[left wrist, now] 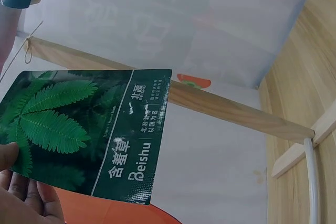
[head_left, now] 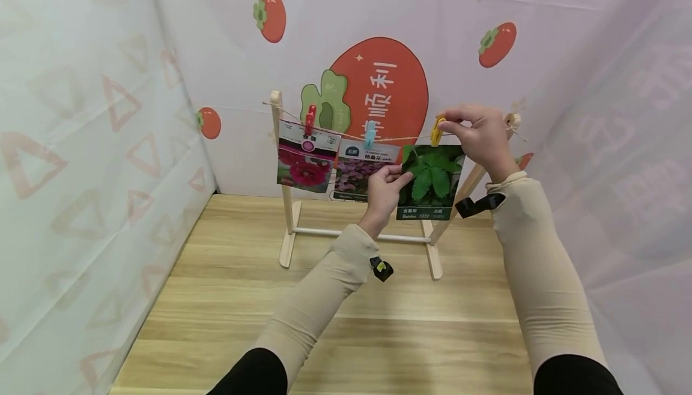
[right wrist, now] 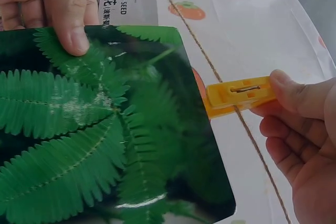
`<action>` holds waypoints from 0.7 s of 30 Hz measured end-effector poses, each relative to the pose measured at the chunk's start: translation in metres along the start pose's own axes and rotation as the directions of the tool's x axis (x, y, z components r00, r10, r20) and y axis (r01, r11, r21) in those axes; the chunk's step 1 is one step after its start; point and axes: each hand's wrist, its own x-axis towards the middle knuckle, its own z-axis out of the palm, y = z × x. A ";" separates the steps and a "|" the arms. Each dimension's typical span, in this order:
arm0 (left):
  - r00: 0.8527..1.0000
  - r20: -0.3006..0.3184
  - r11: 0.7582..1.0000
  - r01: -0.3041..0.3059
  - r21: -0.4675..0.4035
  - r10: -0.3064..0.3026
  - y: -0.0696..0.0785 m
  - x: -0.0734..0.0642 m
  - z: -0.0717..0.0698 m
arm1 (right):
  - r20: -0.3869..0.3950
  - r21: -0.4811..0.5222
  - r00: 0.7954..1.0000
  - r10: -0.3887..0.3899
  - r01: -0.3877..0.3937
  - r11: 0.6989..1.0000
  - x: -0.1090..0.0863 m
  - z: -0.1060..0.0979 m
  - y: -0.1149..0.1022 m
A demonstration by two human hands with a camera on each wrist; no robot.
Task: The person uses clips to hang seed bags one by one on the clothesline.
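Note:
My left hand (head_left: 382, 198) pinches the left edge of a green seed packet (head_left: 432, 183) with a leaf picture, thumb on its front. Between the thumb and fingers of my right hand (head_left: 483, 134) is the tail of a yellow clothespin (head_left: 437, 132). In the right wrist view the clothespin (right wrist: 239, 95) sits across the twine (right wrist: 202, 45), its tip at the packet's top edge. Whether it clamps the packet I cannot tell. The left wrist view shows the packet's printed lower end (left wrist: 134, 140) hanging free.
A wooden stand (head_left: 288, 203) carries the twine. A red clothespin (head_left: 310, 120) holds a red-flower packet (head_left: 305, 167), and a light-blue clothespin (head_left: 370, 135) holds a purple-flower packet (head_left: 351, 173) partly behind my left hand. Beneath is a wood-grain table (head_left: 227, 299); printed cloth (head_left: 232, 41) hangs around.

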 end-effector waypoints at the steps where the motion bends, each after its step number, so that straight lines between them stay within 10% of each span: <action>1: 1.000 0.000 1.000 0.003 -0.002 -0.003 0.000 0.001 0.001 | 0.012 -0.002 1.000 0.005 -0.004 1.000 -0.001 0.000 0.001; 12: 1.000 0.000 0.999 0.027 0.018 -0.027 0.000 0.002 0.006 | 0.278 -0.181 0.958 0.067 -0.016 0.983 -0.004 -0.008 -0.005; 21: 0.999 0.040 0.999 0.035 0.029 -0.036 -0.007 -0.001 0.000 | 0.327 -0.174 0.939 0.107 -0.051 0.983 -0.010 -0.006 -0.005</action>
